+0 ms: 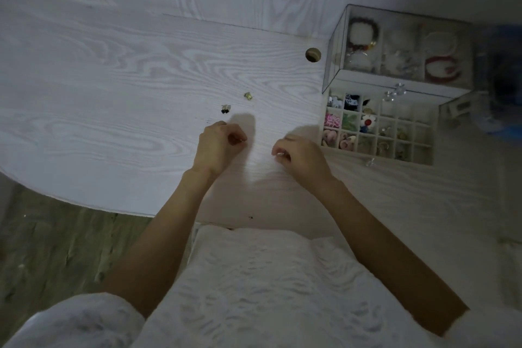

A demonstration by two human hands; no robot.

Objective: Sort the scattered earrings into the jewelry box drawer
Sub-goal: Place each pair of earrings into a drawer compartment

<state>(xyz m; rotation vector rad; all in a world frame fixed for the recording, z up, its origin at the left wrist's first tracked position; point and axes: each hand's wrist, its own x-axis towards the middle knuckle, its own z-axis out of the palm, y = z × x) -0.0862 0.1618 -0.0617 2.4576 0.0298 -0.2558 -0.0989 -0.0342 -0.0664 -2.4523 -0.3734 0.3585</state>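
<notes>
Two small earrings lie loose on the pale wood-grain table (113,93), beyond a person's curled hands.

A gold earring (248,96) and a black-and-white earring (225,109) sit near the left hand (219,144), whose fingers pinch something tiny, as do those of the right hand (299,157). The pulled-out gridded jewelry box drawer (378,130), partly filled, lies right of both hands under the clear box (401,45).

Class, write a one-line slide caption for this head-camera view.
Both hands curled over table; two earrings remain beside open drawer.
</notes>
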